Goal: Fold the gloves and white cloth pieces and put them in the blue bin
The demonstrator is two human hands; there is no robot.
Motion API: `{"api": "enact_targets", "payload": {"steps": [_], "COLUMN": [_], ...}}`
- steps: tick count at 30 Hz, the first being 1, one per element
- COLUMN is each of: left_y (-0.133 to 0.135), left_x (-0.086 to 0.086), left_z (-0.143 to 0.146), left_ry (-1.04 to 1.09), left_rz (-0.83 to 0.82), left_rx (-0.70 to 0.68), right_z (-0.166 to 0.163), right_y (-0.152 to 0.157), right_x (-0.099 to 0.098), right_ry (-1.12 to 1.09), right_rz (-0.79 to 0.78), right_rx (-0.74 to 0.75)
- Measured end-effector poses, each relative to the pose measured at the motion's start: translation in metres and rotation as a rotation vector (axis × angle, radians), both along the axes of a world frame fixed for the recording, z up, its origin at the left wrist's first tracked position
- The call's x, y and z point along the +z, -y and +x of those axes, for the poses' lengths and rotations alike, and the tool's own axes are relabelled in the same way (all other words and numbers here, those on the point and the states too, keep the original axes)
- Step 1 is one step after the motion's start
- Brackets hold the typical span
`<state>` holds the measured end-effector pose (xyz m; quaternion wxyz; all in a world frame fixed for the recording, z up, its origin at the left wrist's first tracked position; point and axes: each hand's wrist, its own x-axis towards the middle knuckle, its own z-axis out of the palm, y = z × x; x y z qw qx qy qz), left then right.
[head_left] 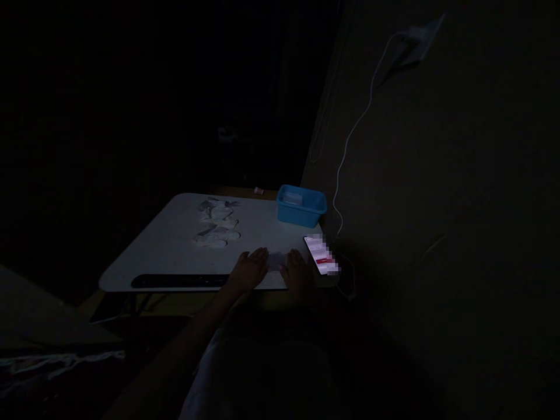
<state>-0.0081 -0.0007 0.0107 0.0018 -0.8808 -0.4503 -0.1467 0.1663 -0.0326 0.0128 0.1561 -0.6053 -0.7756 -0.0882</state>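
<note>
In the dim head view, my left hand (250, 270) lies on the white table (161, 233) near its front edge, fingers stretched out and close together. My right hand (298, 274) rests opposite it, its fingers also extended. Between them is a flat, greyish, see-through piece (276, 261), which looks like thin plastic. The fingertips of both hands touch or nearly touch its sides; the darkness hides the exact contact. Farther left on the tabletop lie several crumpled pale pieces (217, 224), loosely spread, their kind unclear.
A blue plastic basket (300, 217) with a pale item inside stands at the back right. A lit phone (318, 254) lies at the right edge. A white cable (349, 140) hangs from a wall socket (422, 44). A small bottle-like object (259, 191) sits behind the table.
</note>
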Motion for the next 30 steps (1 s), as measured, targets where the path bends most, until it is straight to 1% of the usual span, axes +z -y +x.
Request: {"api": "enact_targets", "payload": {"steps": [2, 6, 9, 12, 17, 19, 21, 23, 25, 27, 30], "left_y": [0.001, 0.003, 0.005, 0.004, 0.001, -0.001, -0.002, -0.002, -0.002, -0.002, -0.001], "left_x": [0.002, 0.005, 0.007, 0.005, 0.000, -0.002, -0.003, -0.003, -0.003, -0.003, -0.002], "left_z": [0.000, 0.000, -0.001, -0.001, 0.000, -0.001, -0.001, -0.002, -0.002, -0.002, -0.002], "left_ry": [-0.006, -0.015, -0.006, 0.018, 0.090, 0.089, 0.080, 0.072, 0.072, 0.084, 0.114], "left_rz": [-0.003, -0.037, -0.049, -0.039, -0.006, -0.011, -0.016, -0.018, -0.018, -0.022, -0.028], "left_rx": [0.005, 0.016, 0.016, 0.010, 0.014, 0.021, 0.019, 0.015, 0.016, 0.027, 0.031], "right_z": [-0.005, -0.022, -0.029, -0.023, 0.007, 0.016, 0.019, 0.016, 0.009, 0.001, -0.005], "right_y": [-0.001, -0.001, 0.001, 0.000, -0.006, -0.004, 0.000, 0.004, 0.006, 0.005, -0.003], "right_x": [0.003, 0.006, 0.005, 0.001, -0.001, 0.002, 0.007, 0.013, 0.018, 0.022, 0.023], "right_ry": [-0.009, 0.000, 0.008, 0.000, 0.007, 0.011, 0.023, 0.040, 0.062, 0.086, 0.089], "right_rz": [-0.006, -0.012, -0.021, -0.017, -0.023, -0.040, -0.059, -0.070, -0.067, -0.057, -0.035], "right_rx": [0.008, 0.148, 0.190, 0.161, 0.087, 0.123, 0.208, 0.303, 0.364, 0.383, 0.342]}}
